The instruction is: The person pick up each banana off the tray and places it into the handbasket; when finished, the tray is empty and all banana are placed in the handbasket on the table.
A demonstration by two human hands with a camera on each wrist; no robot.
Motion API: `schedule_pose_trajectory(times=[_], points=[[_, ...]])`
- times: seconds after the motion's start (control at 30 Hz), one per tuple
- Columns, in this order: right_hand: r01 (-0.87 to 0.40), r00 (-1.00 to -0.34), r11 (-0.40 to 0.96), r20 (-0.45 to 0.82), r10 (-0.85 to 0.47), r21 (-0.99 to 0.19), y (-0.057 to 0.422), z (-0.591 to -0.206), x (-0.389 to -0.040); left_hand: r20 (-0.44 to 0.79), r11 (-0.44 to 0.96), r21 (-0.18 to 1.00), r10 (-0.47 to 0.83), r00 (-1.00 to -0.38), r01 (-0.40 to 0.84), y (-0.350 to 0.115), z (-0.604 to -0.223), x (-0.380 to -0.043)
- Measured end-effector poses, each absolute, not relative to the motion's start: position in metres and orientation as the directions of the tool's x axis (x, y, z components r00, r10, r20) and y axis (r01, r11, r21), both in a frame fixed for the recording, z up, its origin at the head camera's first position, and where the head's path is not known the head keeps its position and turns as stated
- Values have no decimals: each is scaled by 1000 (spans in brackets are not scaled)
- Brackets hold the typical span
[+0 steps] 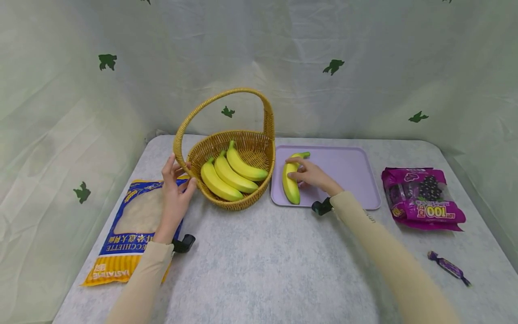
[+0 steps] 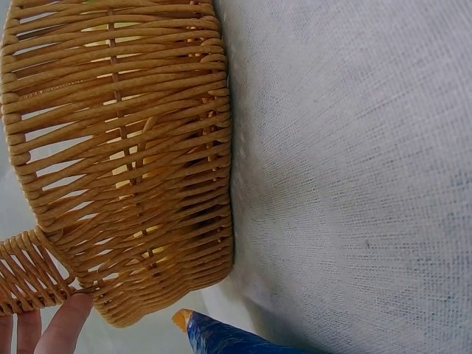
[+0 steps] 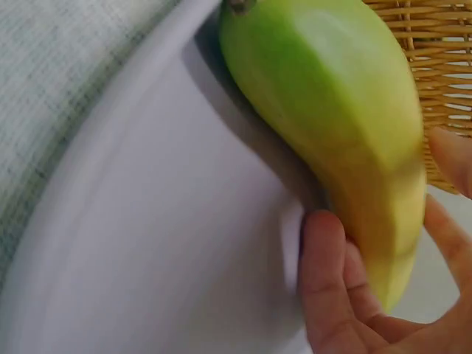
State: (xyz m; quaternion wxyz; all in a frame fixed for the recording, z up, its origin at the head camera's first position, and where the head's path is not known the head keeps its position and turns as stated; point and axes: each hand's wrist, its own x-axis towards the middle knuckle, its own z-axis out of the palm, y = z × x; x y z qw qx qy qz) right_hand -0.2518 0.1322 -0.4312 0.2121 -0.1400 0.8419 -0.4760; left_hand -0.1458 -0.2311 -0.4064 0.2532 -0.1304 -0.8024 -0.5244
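Observation:
At the left, a wicker basket (image 1: 235,205) with a tall arched handle stands on the table, three yellow bananas (image 1: 234,176) inside. My left hand (image 1: 176,200) grips the base of its handle on the left; the left wrist view shows the thumb (image 2: 68,324) against the weave. On a pale purple tray (image 1: 344,171) beside the basket lies another banana (image 1: 291,189), stem pointing away. My right hand (image 1: 313,175) holds this banana around its upper half. In the right wrist view, fingers are on both sides of the banana (image 3: 346,110), close over the tray.
A blue and yellow pasta bag (image 1: 137,216) lies under my left forearm. Right of the tray sits a purple snack bag (image 1: 422,198), with a small wrapped candy (image 1: 449,267) nearer the front. A pale curtain (image 1: 299,103) hangs behind the table.

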Motion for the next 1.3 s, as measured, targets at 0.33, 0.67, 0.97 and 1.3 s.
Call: schedule_pose_trajectory(times=[0.33, 0.67, 0.97, 1.3], points=[[-19, -890, 447, -189, -415, -894, 134, -423, -250, 547, 401, 777, -47, -836, 486, -220, -386, -134], [-48, -858, 290, -109, -501, -956, 126, -399, -244, 547, 419, 771, -50, -835, 480, -219, -385, -134], [-108, -830, 219, -33, -557, -970, 107, -380, -231, 546, 401, 779, -55, -836, 482, -221, -388, -135], [-200, -762, 191, 30, -647, -961, 82, -370, -234, 547, 431, 766, -47, -836, 477, -221, -388, -135]])
